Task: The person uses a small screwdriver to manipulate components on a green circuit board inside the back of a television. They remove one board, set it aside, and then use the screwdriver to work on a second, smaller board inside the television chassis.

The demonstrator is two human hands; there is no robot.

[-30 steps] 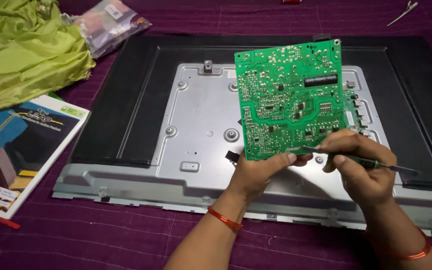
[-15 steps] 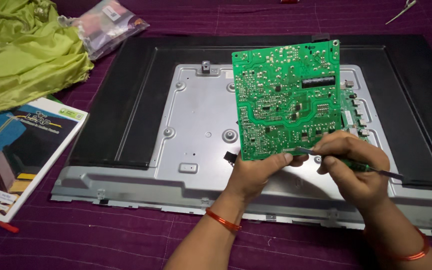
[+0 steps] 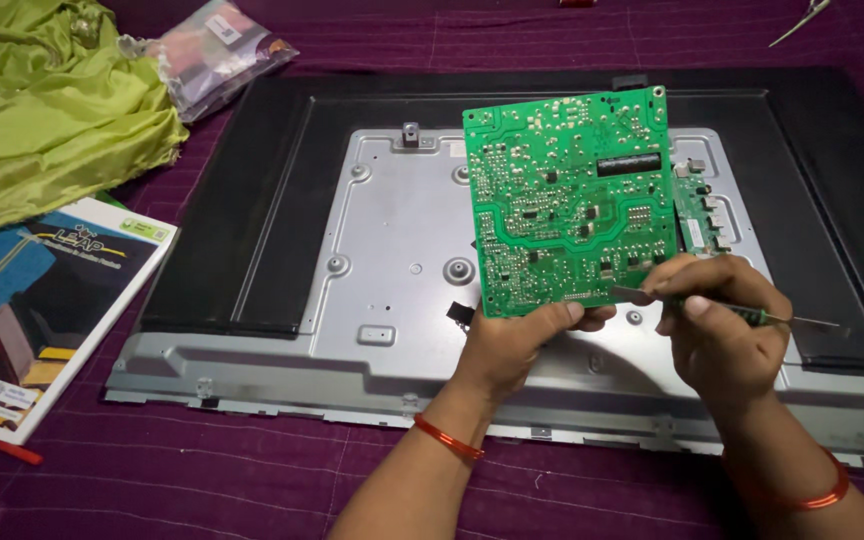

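My left hand [image 3: 517, 335] grips the bottom edge of a green circuit board [image 3: 567, 200] and holds it upright, solder side toward me, above a grey metal back panel [image 3: 392, 260] of a flat screen. My right hand [image 3: 717, 325] holds a thin green-handled tool [image 3: 752, 315]; its metal tip touches the board's lower right corner. A second small green board [image 3: 697, 210] stays fixed to the panel just right of the raised one. Both wrists wear a red band.
The panel lies in a black screen frame [image 3: 252, 200] on purple cloth [image 3: 152, 480]. A green fabric heap [image 3: 42, 110] and a clear plastic bag [image 3: 217, 50] lie at far left, a book [image 3: 42, 300] at near left, metal tweezers [image 3: 802, 20] at top right.
The board and both hands stay almost in place; my right hand has shifted slightly left, bringing the tool tip onto the board's lower right corner.
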